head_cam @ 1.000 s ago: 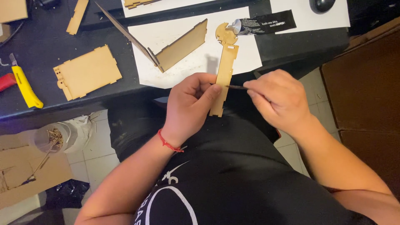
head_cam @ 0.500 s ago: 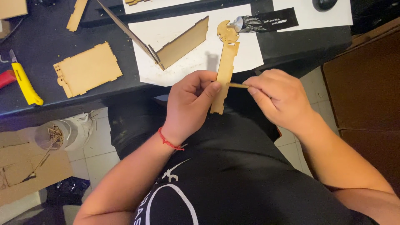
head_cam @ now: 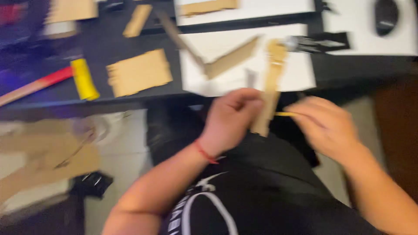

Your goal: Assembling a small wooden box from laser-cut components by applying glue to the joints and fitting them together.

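The view is blurred by motion. My left hand (head_cam: 233,117) grips a long, narrow wooden piece (head_cam: 271,82) held upright over my lap, its rounded top near the desk edge. My right hand (head_cam: 326,126) pinches a thin yellowish stick (head_cam: 285,114) whose tip meets the side of the wooden piece. A red cord circles my left wrist.
On the black desk (head_cam: 130,98) lie a flat rectangular wooden panel (head_cam: 139,72), a yellow-handled tool (head_cam: 83,79), an angled wooden piece (head_cam: 230,61) on white paper (head_cam: 300,74), and a dark mouse (head_cam: 385,15). Cardboard scraps (head_cam: 39,161) lie on the floor at the left.
The camera has swung, so the desk sits further right and lower in the picture and everything is blurred. Both hands keep the same hold on the wooden piece and the stick.
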